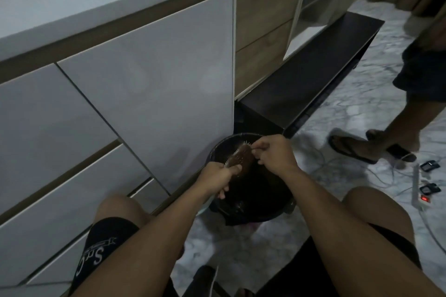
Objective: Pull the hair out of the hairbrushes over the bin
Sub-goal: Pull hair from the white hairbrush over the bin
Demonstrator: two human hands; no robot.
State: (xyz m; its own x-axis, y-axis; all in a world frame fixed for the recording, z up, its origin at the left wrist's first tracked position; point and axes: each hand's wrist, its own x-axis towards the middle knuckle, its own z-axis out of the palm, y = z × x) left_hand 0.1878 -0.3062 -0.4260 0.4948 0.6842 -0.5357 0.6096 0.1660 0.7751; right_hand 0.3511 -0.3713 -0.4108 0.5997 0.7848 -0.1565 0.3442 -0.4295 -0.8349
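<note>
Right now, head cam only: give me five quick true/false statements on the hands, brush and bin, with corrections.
1. The left hand grips the brown bristled hairbrush by its handle. True.
2. The right hand rests flat on the knee. False: it pinches at the brush head's far end.
3. The brush is held over the round black bin. True.
4. The bin stands on the pale countertop. False: it sits on the marble-patterned floor beside the white cabinet front.
5. A white power strip with a lit red switch lies on the floor to the right. True.
</note>
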